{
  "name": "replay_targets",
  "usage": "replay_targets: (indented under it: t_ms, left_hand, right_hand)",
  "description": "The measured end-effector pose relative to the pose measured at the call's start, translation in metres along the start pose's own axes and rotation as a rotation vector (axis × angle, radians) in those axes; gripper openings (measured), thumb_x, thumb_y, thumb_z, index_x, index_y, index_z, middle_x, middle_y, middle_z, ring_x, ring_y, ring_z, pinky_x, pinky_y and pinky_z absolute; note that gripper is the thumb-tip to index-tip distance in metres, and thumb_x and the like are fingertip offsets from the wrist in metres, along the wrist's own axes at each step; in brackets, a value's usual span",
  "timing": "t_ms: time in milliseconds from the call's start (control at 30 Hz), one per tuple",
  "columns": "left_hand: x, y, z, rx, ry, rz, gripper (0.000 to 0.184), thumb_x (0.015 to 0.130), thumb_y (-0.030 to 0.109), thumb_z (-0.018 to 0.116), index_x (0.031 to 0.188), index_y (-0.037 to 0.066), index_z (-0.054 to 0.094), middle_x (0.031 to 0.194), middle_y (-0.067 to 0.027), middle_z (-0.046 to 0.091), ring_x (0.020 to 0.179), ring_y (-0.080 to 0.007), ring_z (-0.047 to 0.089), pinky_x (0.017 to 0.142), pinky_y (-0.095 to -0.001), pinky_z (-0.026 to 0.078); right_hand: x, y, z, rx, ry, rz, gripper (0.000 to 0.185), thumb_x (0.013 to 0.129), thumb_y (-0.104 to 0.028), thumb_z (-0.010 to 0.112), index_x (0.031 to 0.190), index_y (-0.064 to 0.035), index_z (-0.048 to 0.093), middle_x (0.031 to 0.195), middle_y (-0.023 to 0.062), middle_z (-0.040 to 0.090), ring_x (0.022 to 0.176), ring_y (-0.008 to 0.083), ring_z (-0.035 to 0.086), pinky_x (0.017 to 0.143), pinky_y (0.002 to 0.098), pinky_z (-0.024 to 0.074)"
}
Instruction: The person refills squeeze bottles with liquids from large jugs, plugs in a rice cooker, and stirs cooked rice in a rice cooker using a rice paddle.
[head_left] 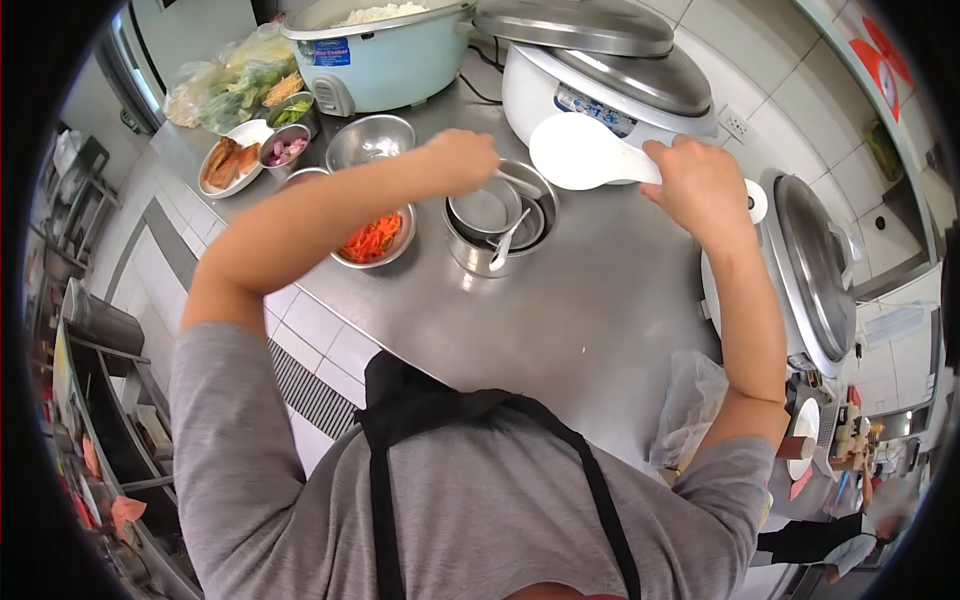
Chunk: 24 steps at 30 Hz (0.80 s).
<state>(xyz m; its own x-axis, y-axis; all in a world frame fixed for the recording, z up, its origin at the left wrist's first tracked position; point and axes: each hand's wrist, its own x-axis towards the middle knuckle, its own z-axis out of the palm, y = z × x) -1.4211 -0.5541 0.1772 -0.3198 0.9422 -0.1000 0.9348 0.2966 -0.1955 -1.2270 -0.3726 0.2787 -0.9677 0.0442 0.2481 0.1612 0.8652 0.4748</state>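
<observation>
My right hand (700, 185) is closed round the handle of a white rice paddle (575, 152), its broad blade pointing left, over the front of the white rice cooker. My left hand (463, 162) is closed at the end of a pale utensil handle (520, 184) that slants down over a metal pot (480, 262). Which utensil it belongs to is hard to make out. Inside the pot are round metal ladles or cups, and a small white spoon (508, 240) hangs over its near rim. Left of the pot, a bowl of shredded carrot (372, 240) is partly behind my left forearm.
A light blue rice cooker (385, 70) with white rice stands at the back. A white rice cooker (610, 85) and another steel-lidded cooker (815, 270) are to the right. Bowls, a plate of cooked food (230, 165) and bagged greens (240, 80) line the left. Another person (830, 540) is at far right.
</observation>
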Motion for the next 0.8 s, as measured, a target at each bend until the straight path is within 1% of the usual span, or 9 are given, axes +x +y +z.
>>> replay_targets:
  t_ms: [200,267,367,400,433,533,567,667,800]
  left_hand:
    - [0.031,0.028,0.006,-0.072,-0.19,-0.058,0.022,0.077,0.018,0.052,0.088,0.001,0.062,0.097,-0.0192,0.053,0.087,-0.0342,0.057,0.073,-0.0426,0.048]
    - [0.03,0.02,0.007,-0.225,0.212,-0.095,0.028,0.076,0.022,0.055,0.092,0.001,0.061,0.096,-0.0195,0.053,0.086,-0.0347,0.057,0.075,-0.0426,0.048]
    - [0.008,0.004,0.01,-0.251,0.36,-0.1,0.031,0.076,0.025,0.057,0.095,0.001,0.059,0.094,-0.0188,0.054,0.088,-0.0347,0.056,0.076,-0.0432,0.047]
    - [-0.002,-0.005,0.011,-0.239,0.375,-0.113,0.031,0.076,0.025,0.057,0.095,0.001,0.059,0.094,-0.0188,0.054,0.088,-0.0347,0.056,0.076,-0.0432,0.047]
    - [-0.012,-0.015,0.013,-0.253,0.319,-0.131,0.033,0.075,0.025,0.058,0.097,0.001,0.058,0.094,-0.0183,0.054,0.088,-0.0342,0.056,0.077,-0.0426,0.046]
    - [-0.046,-0.065,0.019,-0.269,0.287,-0.157,0.036,0.075,0.026,0.059,0.101,0.001,0.058,0.095,-0.0176,0.054,0.089,-0.0338,0.055,0.079,-0.0414,0.045]
    - [-0.058,-0.085,0.021,-0.286,0.295,-0.147,0.038,0.075,0.027,0.059,0.103,0.001,0.058,0.095,-0.0175,0.054,0.089,-0.0339,0.055,0.08,-0.0408,0.045]
    - [-0.086,-0.16,0.018,-0.251,0.322,-0.286,0.038,0.075,0.029,0.057,0.105,0.006,0.057,0.101,-0.0174,0.054,0.094,-0.0338,0.054,0.083,-0.0419,0.043]
    - [-0.112,-0.282,0.013,-0.118,0.5,-0.419,0.043,0.077,0.033,0.057,0.111,0.006,0.054,0.102,-0.0169,0.055,0.096,-0.0335,0.053,0.085,-0.0401,0.042]
  right_hand:
    - [0.002,-0.008,-0.002,0.018,0.07,0.005,0.03,0.064,-0.02,0.072,0.084,-0.0037,0.056,0.075,0.0105,0.058,0.071,0.0281,0.06,0.061,0.0378,0.048]
    - [0.001,-0.01,0.001,0.035,0.1,0.031,0.028,0.065,-0.017,0.07,0.084,-0.0029,0.055,0.075,0.0116,0.058,0.07,0.0292,0.06,0.061,0.039,0.048]
    - [0.003,-0.013,0.029,0.044,0.045,-0.002,0.025,0.066,-0.011,0.063,0.086,-0.0019,0.051,0.074,0.0155,0.059,0.068,0.0325,0.06,0.059,0.0422,0.0479]
    - [0.004,-0.02,0.027,0.078,-0.03,-0.06,0.01,0.069,-0.006,0.05,0.076,0.0005,0.052,0.072,0.0196,0.061,0.064,0.0328,0.062,0.056,0.0402,0.0493]
    - [0.008,-0.022,0.032,0.083,-0.117,-0.1,0.016,0.068,-0.005,0.05,0.082,0.0009,0.053,0.069,0.0185,0.061,0.065,0.0333,0.061,0.058,0.0404,0.0491]
    - [0.027,-0.022,0.037,0.114,-0.221,-0.096,0.025,0.07,-0.013,0.057,0.093,-0.004,0.054,0.067,0.0165,0.061,0.065,0.034,0.061,0.059,0.0416,0.0482]
    - [0.041,-0.023,0.029,0.113,-0.2,-0.104,0.025,0.07,-0.013,0.057,0.093,-0.004,0.054,0.067,0.0165,0.061,0.065,0.034,0.061,0.059,0.0416,0.0482]
    - [0.089,-0.029,0.006,0.267,0.019,-0.046,0.041,0.065,-0.033,0.071,0.097,-0.0148,0.054,0.068,0.0153,0.062,0.066,0.0353,0.06,0.059,0.0432,0.0468]
    - [0.205,-0.055,-0.023,0.125,0.233,-0.096,0.032,0.064,-0.018,0.069,0.089,-0.0046,0.054,0.082,0.0166,0.058,0.075,0.0334,0.059,0.065,0.0419,0.0474]
